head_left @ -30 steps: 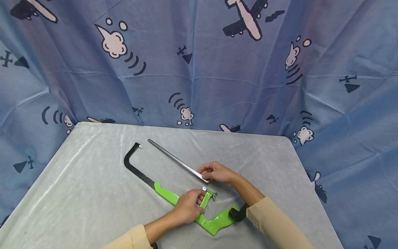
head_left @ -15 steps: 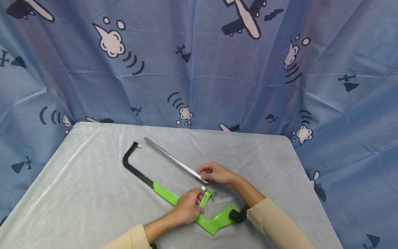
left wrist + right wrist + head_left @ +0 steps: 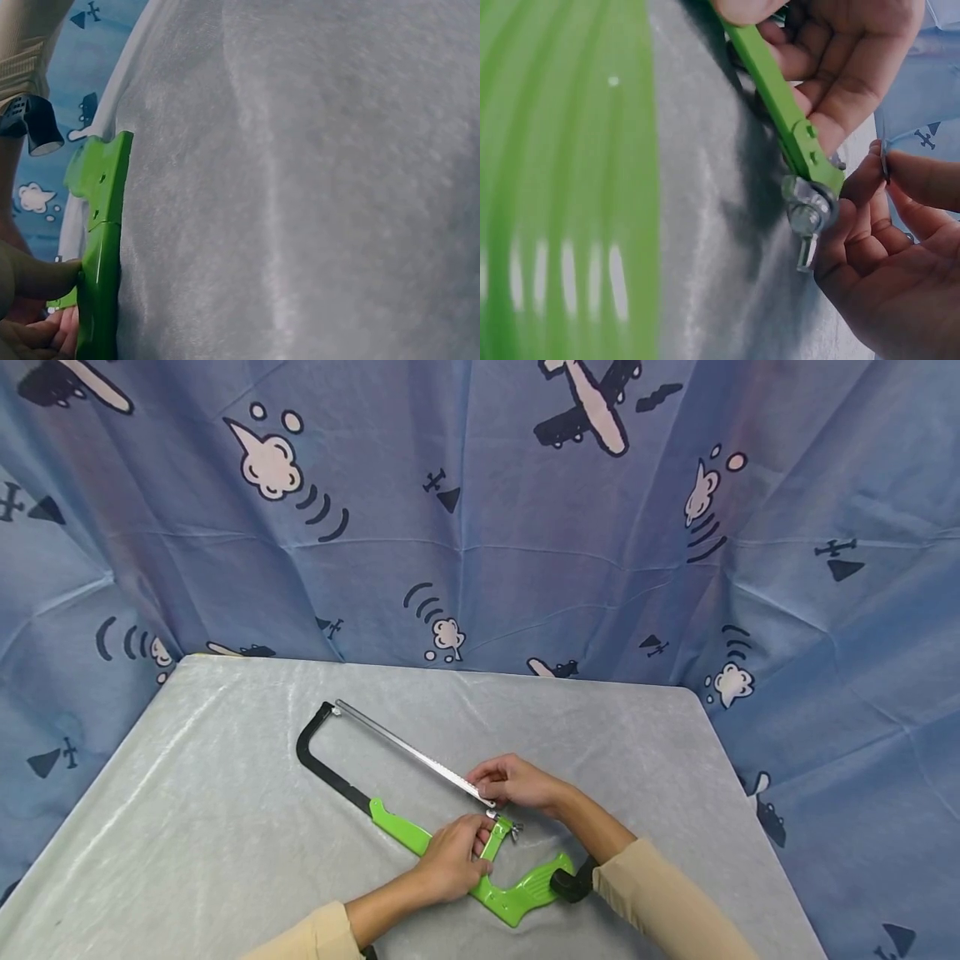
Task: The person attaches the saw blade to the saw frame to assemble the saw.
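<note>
A hacksaw frame (image 3: 401, 828), green at the handle end and black along its bow, lies on the table. My left hand (image 3: 450, 860) grips its green front post, thumb on one side and fingers on the other, as the left wrist view of the hand (image 3: 34, 281) also shows. Between thumb and fingers, my right hand (image 3: 517, 781) pinches the near end of a silver hacksaw blade (image 3: 405, 746). That end is just above the post's pin. The blade's far end is beside the black arm's tip; whether they touch, I cannot tell. A wing nut (image 3: 806, 221) sits on the post.
A pale grey cloth covers the table (image 3: 187, 793). Behind it hangs a blue curtain (image 3: 525, 593) printed with airplanes. A black wrist-worn device (image 3: 573, 883) on the right arm overlaps the saw's green handle in the head view.
My right hand has moved slightly left and down with the blade. The blade's far end has come closer to the black arm's tip. The left hand keeps its grip on the frame.
</note>
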A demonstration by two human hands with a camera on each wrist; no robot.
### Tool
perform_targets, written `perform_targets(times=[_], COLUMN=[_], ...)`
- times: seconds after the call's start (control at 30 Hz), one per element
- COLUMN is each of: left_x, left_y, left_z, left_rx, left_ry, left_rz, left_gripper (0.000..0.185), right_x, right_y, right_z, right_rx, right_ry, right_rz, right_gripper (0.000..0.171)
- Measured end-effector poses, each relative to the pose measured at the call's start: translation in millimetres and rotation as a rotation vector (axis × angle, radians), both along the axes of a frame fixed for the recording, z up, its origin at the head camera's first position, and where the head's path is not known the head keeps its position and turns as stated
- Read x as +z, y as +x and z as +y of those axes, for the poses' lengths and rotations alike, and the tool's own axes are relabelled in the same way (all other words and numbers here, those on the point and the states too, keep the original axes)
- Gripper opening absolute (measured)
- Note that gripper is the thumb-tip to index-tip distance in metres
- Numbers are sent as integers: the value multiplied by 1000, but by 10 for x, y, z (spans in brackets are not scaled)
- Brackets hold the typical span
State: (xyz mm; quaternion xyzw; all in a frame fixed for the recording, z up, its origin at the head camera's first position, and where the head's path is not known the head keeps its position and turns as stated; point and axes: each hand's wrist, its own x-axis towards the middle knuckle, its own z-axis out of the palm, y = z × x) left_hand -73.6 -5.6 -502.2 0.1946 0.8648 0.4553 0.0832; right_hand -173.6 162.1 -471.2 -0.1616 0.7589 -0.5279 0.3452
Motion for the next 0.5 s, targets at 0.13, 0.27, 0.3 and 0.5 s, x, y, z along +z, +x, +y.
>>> perform_targets(times=[0.13, 0.27, 0.3, 0.5], left_x=[-10, -19, -19, -14], left_y=[4, 5, 5, 6], left_z=[-1, 1, 2, 2], left_rx=[0, -1, -1, 0], left_ry=[1, 0, -2, -5], left_rz=[-1, 2, 3, 3], left_gripper=[42, 43, 43, 42], right_x=[2, 7, 4, -18], right_y=[24, 33, 33, 35], right_z=[-10, -13, -13, -11], right_rx=[16, 21, 21, 27], right_ry=[-12, -23, -24, -23], right_rz=[2, -2, -2, 10], right_gripper=[26, 25, 25, 26])
